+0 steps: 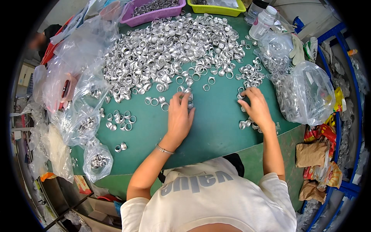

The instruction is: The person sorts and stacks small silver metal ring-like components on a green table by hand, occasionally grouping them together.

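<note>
Resting palm-down, left hand (179,116), right hand (256,107), fingers among rings (170,50)

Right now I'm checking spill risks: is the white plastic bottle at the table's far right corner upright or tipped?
Tipped. The white plastic bottle leans, its cap pointing up-right, beside clear bags.

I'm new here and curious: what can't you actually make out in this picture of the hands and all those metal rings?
Head view:
- Left hand: fingertips hidden among rings; grip unclear.
- Right hand: palm faces down, hiding what's underneath.
- Purple tray and yellow tray: cut off by top edge.
- Single rings: too small for detail.
</note>
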A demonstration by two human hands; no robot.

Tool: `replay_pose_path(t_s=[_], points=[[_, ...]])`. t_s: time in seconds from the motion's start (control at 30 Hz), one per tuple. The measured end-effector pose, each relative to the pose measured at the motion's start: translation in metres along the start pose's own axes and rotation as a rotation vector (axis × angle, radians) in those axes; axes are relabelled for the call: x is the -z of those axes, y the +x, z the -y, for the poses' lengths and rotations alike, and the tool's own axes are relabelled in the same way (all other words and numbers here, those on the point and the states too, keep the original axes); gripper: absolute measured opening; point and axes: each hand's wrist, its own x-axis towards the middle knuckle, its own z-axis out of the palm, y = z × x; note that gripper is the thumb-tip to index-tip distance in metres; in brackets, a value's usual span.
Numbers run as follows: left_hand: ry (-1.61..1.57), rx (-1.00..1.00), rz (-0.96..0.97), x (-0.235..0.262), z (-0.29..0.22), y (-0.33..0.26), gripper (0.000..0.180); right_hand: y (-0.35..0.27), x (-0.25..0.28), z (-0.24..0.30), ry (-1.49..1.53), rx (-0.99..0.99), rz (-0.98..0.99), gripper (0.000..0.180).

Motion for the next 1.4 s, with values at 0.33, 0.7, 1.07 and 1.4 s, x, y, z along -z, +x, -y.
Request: replay_pose_path(t_s=[0.33, 0.7, 1.07, 1.4], points=[[0.022, 0.028, 0.051, 0.0, 0.004, 0.001, 0.05, -0.023, 0.025, -0.019, -0.126, -0.112, 0.104, 0.016], [0.044, 0.031, 0.024, -0.001, 0.0, 0.005, 0.037, 0.051, -0.026, 0.039, 0.172, 0.038, 0.048, 0.024], [0.034, -0.011, 0.039, 0.004, 0.01, -0.003, 0.023, 0.052, -0.054, 0.046, 0.55, -0.101, 0.006, 0.018], [-0.333, 0.01, 0.101, 0.028, -0.025, -0.004, 0.041, 0.006, -0.044, 0.074, 1.015, -0.038, 0.006, 0.025]])
